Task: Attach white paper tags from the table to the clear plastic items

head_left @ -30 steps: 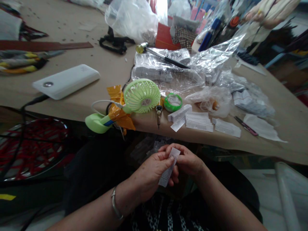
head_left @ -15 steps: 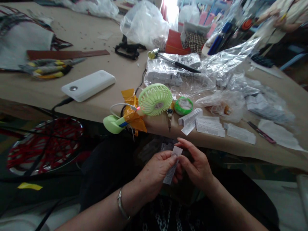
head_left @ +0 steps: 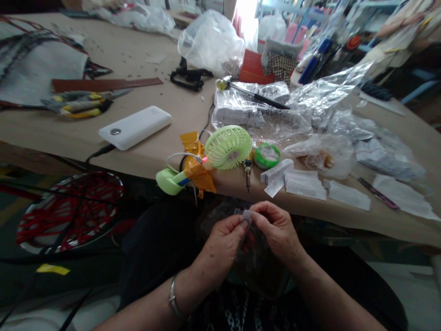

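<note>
Between my two hands, above my lap, is a small white printed label point(head_left: 247, 215). My left hand point(head_left: 225, 239) pinches it between thumb and fingers, a silver bangle on that wrist. My right hand point(head_left: 275, 225) is closed at the label's upper right edge, thumb against fingertips. Just above my hands, a soldering iron point(head_left: 247, 177) points its tip over the table's front edge. Stacks of similar printed labels point(head_left: 305, 185) lie to its right, and a green round container point(head_left: 267, 156) with something whitish in it stands behind them.
A light green fan point(head_left: 229, 147) is fixed with orange tape at the table edge. Left of it lies a white power bank point(head_left: 136, 128), with pliers point(head_left: 84, 103) behind. A hammer point(head_left: 255, 94) rests on plastic-wrapped bundles. At right lies a thin cutter point(head_left: 378, 193).
My right fingers have closed onto the label's upper end; they were spread before. Less of the label's lower part shows now. The whole view has shifted slightly.
</note>
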The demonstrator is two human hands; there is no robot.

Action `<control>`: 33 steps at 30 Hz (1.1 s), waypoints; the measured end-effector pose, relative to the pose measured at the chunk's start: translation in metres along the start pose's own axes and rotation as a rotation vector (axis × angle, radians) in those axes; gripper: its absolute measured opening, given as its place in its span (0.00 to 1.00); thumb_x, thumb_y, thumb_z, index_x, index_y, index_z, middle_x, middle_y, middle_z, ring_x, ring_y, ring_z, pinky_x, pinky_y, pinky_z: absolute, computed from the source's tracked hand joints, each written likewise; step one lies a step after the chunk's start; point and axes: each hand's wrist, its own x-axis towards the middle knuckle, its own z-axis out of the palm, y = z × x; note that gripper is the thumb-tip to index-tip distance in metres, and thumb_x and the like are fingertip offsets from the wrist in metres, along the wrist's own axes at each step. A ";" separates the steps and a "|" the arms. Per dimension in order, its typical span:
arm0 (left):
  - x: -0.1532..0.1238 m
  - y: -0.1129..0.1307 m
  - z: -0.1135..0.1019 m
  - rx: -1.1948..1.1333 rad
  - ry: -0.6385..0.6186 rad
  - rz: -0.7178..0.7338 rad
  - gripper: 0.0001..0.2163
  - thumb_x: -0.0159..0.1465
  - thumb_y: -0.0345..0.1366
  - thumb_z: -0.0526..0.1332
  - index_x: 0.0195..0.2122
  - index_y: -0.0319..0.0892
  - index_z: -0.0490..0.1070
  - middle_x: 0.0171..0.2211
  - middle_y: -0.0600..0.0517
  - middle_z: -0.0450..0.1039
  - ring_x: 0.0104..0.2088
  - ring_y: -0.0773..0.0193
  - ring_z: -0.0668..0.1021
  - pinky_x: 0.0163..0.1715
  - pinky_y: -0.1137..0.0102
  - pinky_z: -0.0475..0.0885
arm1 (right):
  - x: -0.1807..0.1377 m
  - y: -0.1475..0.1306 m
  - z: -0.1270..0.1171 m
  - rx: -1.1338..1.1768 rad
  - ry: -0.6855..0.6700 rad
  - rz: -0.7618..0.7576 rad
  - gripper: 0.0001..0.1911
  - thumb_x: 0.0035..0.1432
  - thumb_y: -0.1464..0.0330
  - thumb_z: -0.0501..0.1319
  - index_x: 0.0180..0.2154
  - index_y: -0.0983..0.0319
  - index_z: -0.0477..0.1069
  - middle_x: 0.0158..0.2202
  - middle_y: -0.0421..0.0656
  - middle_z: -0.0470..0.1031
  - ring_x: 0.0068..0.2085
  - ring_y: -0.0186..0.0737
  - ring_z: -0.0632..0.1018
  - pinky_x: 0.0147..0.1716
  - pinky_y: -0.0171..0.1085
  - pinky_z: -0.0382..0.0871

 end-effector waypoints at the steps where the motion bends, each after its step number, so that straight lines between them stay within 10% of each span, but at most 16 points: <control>1: 0.001 0.001 -0.002 0.041 0.013 0.042 0.12 0.60 0.38 0.58 0.23 0.38 0.71 0.21 0.53 0.69 0.24 0.68 0.69 0.27 0.75 0.63 | 0.002 0.000 0.001 0.010 -0.003 -0.003 0.07 0.53 0.64 0.61 0.29 0.61 0.69 0.23 0.36 0.69 0.22 0.29 0.68 0.22 0.30 0.64; 15: 0.035 0.020 -0.024 0.662 0.210 0.529 0.06 0.61 0.33 0.57 0.33 0.42 0.73 0.27 0.56 0.75 0.28 0.69 0.75 0.30 0.76 0.66 | 0.029 0.011 0.020 0.104 0.178 -0.049 0.08 0.53 0.64 0.61 0.28 0.62 0.69 0.17 0.33 0.65 0.20 0.28 0.65 0.22 0.29 0.59; 33: 0.047 0.029 -0.026 0.858 0.235 0.703 0.10 0.63 0.32 0.55 0.26 0.40 0.71 0.22 0.57 0.70 0.22 0.73 0.70 0.25 0.78 0.63 | 0.037 0.020 0.026 0.220 0.240 -0.125 0.06 0.55 0.65 0.61 0.31 0.61 0.68 0.21 0.34 0.68 0.23 0.30 0.69 0.24 0.31 0.63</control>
